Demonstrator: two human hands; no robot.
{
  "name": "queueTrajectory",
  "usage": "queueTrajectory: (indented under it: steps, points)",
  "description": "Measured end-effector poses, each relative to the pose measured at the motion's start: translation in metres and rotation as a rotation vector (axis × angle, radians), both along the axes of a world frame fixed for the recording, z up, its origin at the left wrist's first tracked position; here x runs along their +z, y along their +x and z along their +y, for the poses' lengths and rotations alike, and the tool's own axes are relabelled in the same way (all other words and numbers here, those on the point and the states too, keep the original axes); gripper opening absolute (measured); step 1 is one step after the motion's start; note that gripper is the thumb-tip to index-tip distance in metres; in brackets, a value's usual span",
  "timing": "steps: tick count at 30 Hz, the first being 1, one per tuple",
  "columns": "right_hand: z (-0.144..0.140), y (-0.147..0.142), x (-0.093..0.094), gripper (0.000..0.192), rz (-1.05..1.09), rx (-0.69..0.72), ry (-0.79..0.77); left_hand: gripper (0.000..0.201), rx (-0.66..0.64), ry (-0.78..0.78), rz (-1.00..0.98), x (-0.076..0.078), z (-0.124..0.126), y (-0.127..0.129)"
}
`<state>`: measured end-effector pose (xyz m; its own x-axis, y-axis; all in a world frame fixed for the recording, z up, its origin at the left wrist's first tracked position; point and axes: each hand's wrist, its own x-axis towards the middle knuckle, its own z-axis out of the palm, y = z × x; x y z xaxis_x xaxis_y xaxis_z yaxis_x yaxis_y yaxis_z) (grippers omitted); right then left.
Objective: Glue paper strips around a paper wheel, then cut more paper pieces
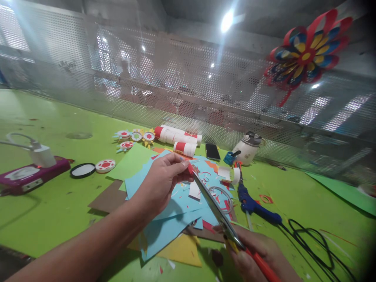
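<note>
My left hand point(160, 178) reaches in over the pile, thumb and fingers pinching a small red paper piece point(190, 169). In my right hand point(258, 244) is a pair of scissors point(216, 211) with red handles. The blade tips meet the red piece just beside my left fingertips. Beneath both hands lie light blue paper sheets point(164, 235) strewn with red and white scraps. A clear ring-shaped item point(221, 199) rests on the blue paper behind the blades. A yellow sheet point(182, 250) sticks out at the front.
A blue hot glue gun point(255, 207) with a black cord point(314, 243) is at right. Behind are paper rolls point(179, 136), a phone point(212, 151) and a white pot point(246, 150). Round decorations point(105, 165) and a purple power strip point(35, 174) are left. A perforated screen point(182, 78) borders the green table.
</note>
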<state>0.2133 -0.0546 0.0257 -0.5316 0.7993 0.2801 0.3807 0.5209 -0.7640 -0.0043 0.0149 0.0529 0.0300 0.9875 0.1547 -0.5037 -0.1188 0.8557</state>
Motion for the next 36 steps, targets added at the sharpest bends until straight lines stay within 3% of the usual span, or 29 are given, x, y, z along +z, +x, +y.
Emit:
queueTrajectory:
  steps: [17,31,36]
  points:
    - [-0.0005,-0.0010,0.0008,0.035,-0.032,-0.009,0.076,0.012,0.005,-0.020,0.005,0.0008,-0.0003,0.0005]
    - [0.0005,0.0023,-0.0013,0.056,-0.116,-0.025,0.038,0.016,0.060,-0.011,0.001,0.0052,-0.0010,0.0004]
    - [0.0004,0.0023,-0.0034,0.048,-0.139,-0.143,0.106,0.016,0.079,-0.011,0.027,0.0032,-0.0008,0.0009]
